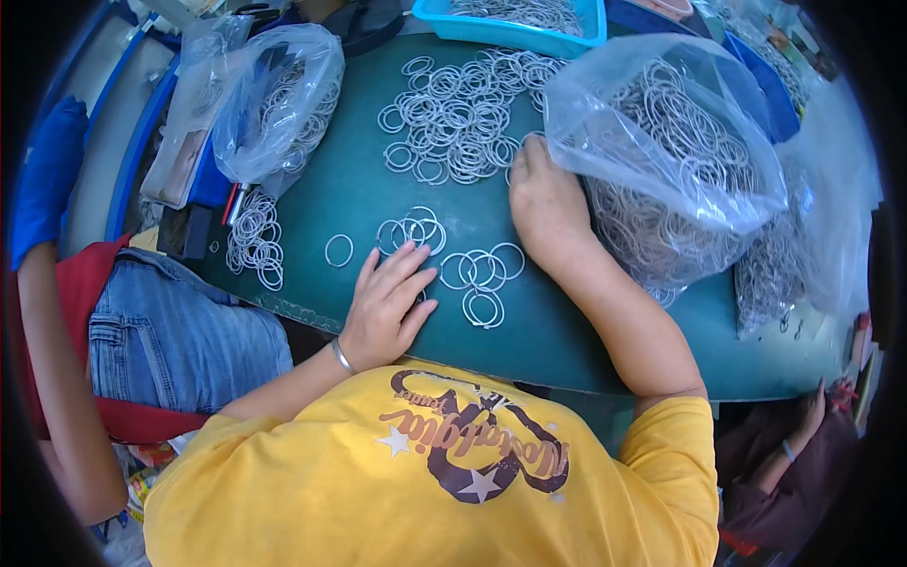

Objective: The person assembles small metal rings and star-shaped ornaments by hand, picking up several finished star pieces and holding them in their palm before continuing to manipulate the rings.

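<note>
My left hand (385, 300) lies palm down on the green table, fingers spread. Its fingertips touch a small group of overlapping metal rings (427, 227). Just to its right are several more loose rings (483, 271), and one single ring (339, 250) lies apart to its left. My right hand (551, 203) is at the right edge of a big heap of metal rings (461, 118), beside a clear plastic bag (685, 180) full of rings. Its fingers are curled down together. The fingertips are hidden, so what they pinch cannot be made out.
A turquoise tray (515, 38) of rings stands behind the heap. At left, another clear bag (283, 104) sits above a chain of rings (255, 236). A co-worker's blue-gloved hand (49, 180) is far left; another person's arm (798, 435) is lower right.
</note>
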Available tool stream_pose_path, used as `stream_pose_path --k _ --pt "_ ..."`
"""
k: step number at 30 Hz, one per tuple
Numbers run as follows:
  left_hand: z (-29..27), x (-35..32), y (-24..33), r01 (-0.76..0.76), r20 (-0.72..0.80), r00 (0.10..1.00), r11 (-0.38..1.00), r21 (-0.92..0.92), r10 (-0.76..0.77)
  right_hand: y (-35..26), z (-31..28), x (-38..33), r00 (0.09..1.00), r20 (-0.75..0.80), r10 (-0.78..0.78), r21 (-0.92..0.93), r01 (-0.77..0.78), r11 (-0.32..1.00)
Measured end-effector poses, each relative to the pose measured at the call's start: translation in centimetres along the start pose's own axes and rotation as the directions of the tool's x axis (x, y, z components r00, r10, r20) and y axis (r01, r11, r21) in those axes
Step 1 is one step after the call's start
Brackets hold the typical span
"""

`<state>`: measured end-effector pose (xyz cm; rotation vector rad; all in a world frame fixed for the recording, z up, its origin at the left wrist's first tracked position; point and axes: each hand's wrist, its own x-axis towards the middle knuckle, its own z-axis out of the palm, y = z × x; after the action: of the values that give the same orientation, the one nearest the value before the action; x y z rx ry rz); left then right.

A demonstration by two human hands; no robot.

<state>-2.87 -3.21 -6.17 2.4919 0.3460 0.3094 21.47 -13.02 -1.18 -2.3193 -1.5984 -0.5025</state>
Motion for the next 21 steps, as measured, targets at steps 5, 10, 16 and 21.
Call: stream_pose_path --k 5,10,16,21 --pt "1.7 -2.1 -1.9 0.047 -0.153 0.987 0.999 0.017 -0.044 0.8 -0.3 0.7 0.994 0.107 -0.004 0.136 -0.011 0.991" --pt "-3.3 0.4 3.8 -0.028 -0.192 0.981 1.000 -0.006 0.027 -0.6 -3.3 -0.9 0.993 -0.053 0.106 0.450 -0.071 0.890" --pt "-4.1 2.3 3.4 -0.197 -0.367 0.914 0.980 -0.025 0.174 -1.5 -5.3 -0.9 0.691 0.628 0.358 0.778 -0.552 -0.300" --pt "-6.5 8.8 5.8 0.186 0.084 0.956 0.358 -0.915 -0.282 -3.7 -7.4 -2.1 0.674 0.641 0.368 0.755 -0.467 -0.460"
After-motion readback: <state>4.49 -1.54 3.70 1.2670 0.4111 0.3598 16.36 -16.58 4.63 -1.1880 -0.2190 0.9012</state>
